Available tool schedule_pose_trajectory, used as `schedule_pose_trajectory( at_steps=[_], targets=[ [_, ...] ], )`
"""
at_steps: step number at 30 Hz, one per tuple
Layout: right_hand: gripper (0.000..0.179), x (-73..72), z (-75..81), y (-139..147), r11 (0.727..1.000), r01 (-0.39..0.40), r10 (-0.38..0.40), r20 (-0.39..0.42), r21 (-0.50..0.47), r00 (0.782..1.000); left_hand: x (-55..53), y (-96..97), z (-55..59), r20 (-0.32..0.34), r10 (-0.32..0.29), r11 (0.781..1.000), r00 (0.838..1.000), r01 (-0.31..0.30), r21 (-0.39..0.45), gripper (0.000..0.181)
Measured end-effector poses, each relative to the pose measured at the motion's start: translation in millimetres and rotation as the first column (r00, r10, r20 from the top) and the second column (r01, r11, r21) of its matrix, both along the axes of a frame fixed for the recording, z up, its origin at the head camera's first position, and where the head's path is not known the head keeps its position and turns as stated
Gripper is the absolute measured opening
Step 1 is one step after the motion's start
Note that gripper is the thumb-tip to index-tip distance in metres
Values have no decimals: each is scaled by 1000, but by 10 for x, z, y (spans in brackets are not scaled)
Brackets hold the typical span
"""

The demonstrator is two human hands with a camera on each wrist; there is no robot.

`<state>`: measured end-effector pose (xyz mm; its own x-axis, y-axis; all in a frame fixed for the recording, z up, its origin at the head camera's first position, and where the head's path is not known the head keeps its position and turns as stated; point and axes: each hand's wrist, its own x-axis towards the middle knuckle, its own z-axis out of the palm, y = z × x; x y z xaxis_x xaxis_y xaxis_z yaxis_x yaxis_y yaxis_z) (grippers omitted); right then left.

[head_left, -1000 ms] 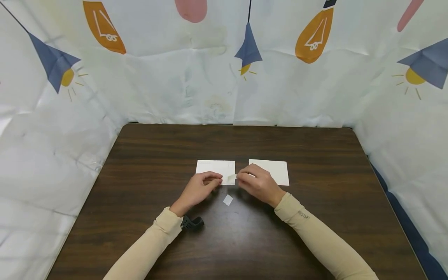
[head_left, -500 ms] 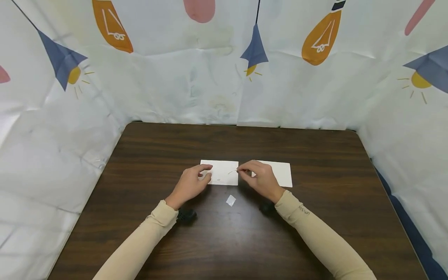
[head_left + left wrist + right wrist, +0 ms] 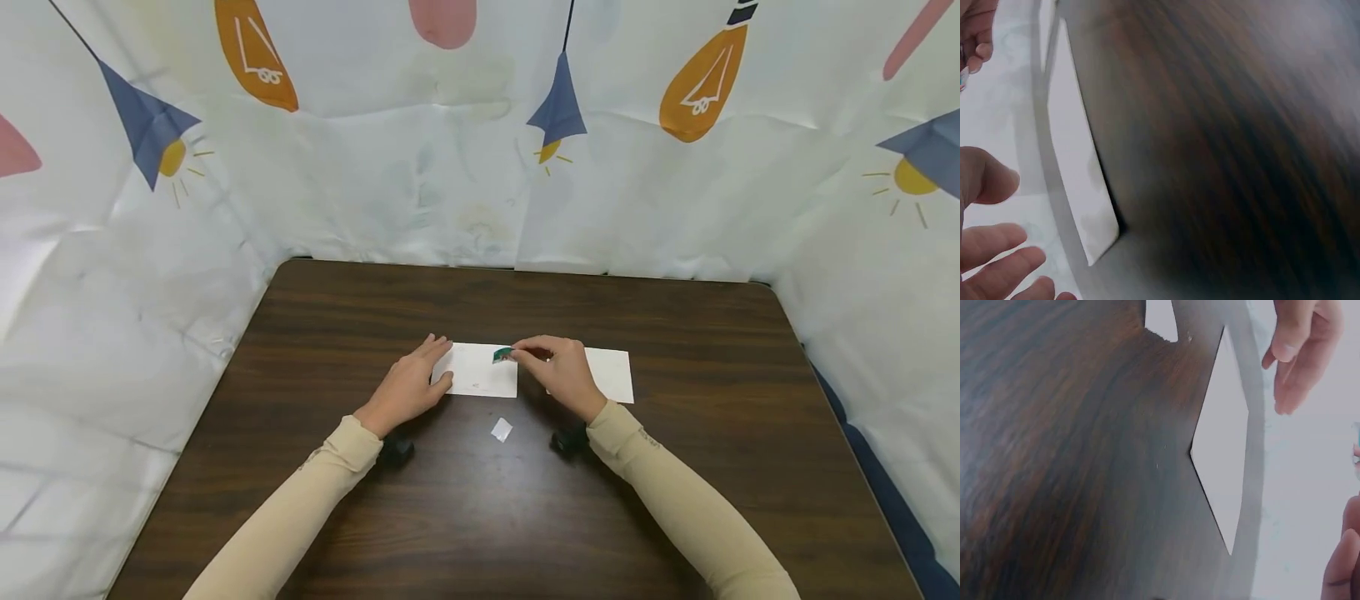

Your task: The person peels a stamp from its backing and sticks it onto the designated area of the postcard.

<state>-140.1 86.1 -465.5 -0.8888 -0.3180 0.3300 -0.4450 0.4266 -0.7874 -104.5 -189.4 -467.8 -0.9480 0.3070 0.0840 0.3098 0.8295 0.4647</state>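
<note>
In the head view my right hand (image 3: 561, 377) pinches a small green-printed sticker (image 3: 502, 355) between thumb and fingertips, over the upper right part of the left white card (image 3: 487, 372). My left hand (image 3: 407, 389) lies at that card's left edge, fingers extended and thumb apart. The left wrist view shows the left fingers (image 3: 1004, 272) spread with nothing between them, beside the same card. At the margin of the right wrist view, the sticker (image 3: 1357, 444) is only partly visible.
A second white card (image 3: 613, 377) lies to the right, partly hidden behind the right hand. Nearer the body, a small white paper square (image 3: 502, 430) lies on the dark wooden table (image 3: 480, 517). A printed white curtain (image 3: 360, 183) surrounds the table's back and sides.
My left hand has drawn left, its fingers straightening. My right hand has lifted the sticker away and turned it, so its green face shows. The view has shifted slightly left.
</note>
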Motion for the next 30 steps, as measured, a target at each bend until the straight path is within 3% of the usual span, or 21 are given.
schedule_pose_trajectory(
  at_steps=[5,10,18,30],
  targets=[
    [16,-73,-24,5,999,38,-39,119,10,992,-30,14,-22,-37,-60,993,998,56,-107,65],
    [18,-130,-45,8,996,73,-83,209,54,974,-42,36,-25,-11,-92,973,996,88,-215,76],
    [18,-257,-82,-67,996,68,-83,384,55,920,-27,11,-9,52,-99,961,994,110,-256,81],
    [17,-322,-161,-157,994,98,-111,498,53,860,8,-5,-71,132,-104,945,986,140,-297,80]
  ],
)
